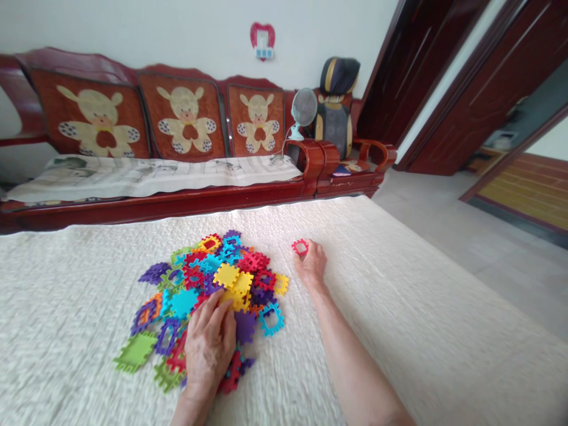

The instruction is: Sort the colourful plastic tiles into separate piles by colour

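Red plastic by its look, the small frame (294, 247) is pinched at its edge by the fingers of the right hand (312, 263), over the pale cover (381, 254) near the heap (184, 302). It should be light, stiff and slightly slick, best held by a rim (the middle is hollow). The left hand (210, 340) curls its fingers loosely at a yellow tile (238, 300); whether they grip it, I cannot tell.

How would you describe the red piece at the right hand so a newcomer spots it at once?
On the white-covered surface, find the heap of coloured notched pieces, then look right of it to the right hand. That hand holds the red piece: an open-centred frame with a toothed edge, the only piece well away from the heap.
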A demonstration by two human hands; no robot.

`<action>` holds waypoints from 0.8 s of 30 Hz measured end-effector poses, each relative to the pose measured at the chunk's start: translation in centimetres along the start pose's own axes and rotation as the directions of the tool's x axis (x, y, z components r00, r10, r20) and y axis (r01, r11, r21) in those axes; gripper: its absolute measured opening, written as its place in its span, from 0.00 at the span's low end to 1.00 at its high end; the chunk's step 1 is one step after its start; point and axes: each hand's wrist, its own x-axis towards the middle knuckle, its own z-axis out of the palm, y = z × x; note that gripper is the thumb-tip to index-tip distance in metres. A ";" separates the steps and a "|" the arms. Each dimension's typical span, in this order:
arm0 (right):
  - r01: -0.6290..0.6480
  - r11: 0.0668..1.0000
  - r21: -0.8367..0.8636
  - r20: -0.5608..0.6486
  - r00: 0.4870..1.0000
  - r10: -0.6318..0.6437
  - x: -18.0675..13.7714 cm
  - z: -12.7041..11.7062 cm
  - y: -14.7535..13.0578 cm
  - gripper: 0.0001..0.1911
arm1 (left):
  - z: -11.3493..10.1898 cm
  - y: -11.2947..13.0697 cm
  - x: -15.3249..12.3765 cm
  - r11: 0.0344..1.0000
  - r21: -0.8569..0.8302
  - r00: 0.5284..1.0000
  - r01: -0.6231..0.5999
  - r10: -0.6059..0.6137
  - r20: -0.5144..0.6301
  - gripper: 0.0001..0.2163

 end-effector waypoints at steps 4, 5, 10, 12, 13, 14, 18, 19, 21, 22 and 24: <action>-0.042 0.999 -0.026 -0.009 0.999 0.042 0.2 0.0 0.0 0.32 | -0.1 0.1 0.1 1.000 -0.004 1.000 0.009 -0.009 0.001 0.09; -0.052 0.998 -0.036 0.002 0.999 0.052 0.2 0.0 0.0 0.32 | -0.1 0.1 0.1 1.000 -0.005 1.000 0.009 -0.009 -0.001 0.09; -0.056 0.996 -0.076 0.049 0.997 0.060 0.3 -0.1 0.4 0.24 | -0.1 0.1 0.1 1.000 0.002 1.000 0.005 -0.005 0.001 0.09; -0.058 0.996 -0.075 0.049 0.997 0.061 0.3 -0.2 0.5 0.22 | -0.1 0.1 0.1 1.000 -0.002 1.000 0.001 -0.001 0.002 0.09; -0.060 0.995 -0.074 0.046 0.997 0.064 0.4 -0.2 0.6 0.22 | -0.1 0.1 0.1 1.000 -0.003 1.000 -0.002 0.002 0.002 0.09; -0.066 0.995 -0.075 0.042 0.997 0.070 0.5 -0.2 0.6 0.22 | -0.1 0.1 0.1 1.000 -0.002 1.000 -0.005 0.005 0.001 0.09; -0.136 0.986 -0.095 0.016 0.990 0.138 2.0 -0.1 0.8 0.21 | 0.0 0.0 0.0 1.000 0.013 1.000 -0.017 0.017 -0.010 0.09; -0.151 0.983 -0.100 0.013 0.988 0.153 2.6 0.0 1.0 0.20 | 0.0 0.0 0.0 1.000 0.013 1.000 -0.021 0.022 -0.015 0.09; -0.157 0.981 -0.114 0.019 0.987 0.160 4.1 0.1 1.5 0.18 | 0.1 -0.1 0.1 1.000 0.013 0.999 -0.028 0.029 -0.027 0.08; -0.152 0.981 -0.124 0.026 0.987 0.156 4.8 0.1 1.9 0.18 | 0.1 -0.1 0.1 0.999 0.016 0.999 -0.031 0.032 -0.027 0.08; -0.143 0.979 -0.142 0.036 0.988 0.150 6.1 0.0 2.9 0.18 | 0.1 -0.2 0.1 0.999 0.022 0.999 -0.041 0.041 -0.031 0.08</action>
